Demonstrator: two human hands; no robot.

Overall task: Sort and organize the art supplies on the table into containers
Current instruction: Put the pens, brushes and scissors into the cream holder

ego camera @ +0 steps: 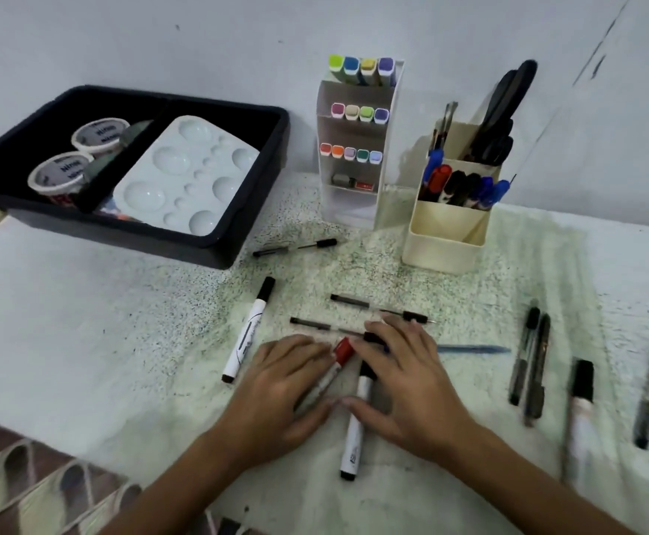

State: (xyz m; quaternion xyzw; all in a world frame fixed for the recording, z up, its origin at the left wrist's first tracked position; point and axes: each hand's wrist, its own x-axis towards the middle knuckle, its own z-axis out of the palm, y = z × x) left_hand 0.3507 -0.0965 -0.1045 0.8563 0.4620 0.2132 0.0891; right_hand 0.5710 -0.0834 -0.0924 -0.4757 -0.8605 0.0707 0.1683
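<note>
My left hand (280,391) lies over a red-capped marker (341,355), fingers spread and touching it. My right hand (404,384) rests flat across a white black-capped marker (355,430) and a thin pen (315,325). Another white marker (248,329) lies to the left. Thin pens (376,307) lie just beyond my fingers, and a blue pen (473,348) pokes out to the right of my right hand. A cream pen holder (446,229) with several pens and scissors stands at the back.
A black tray (214,245) at the back left holds a white paint palette (187,175) and two tubs (77,164). A tiered rack of coloured markers (357,133) stands by the wall. More dark pens (529,361) and markers (581,403) lie at the right.
</note>
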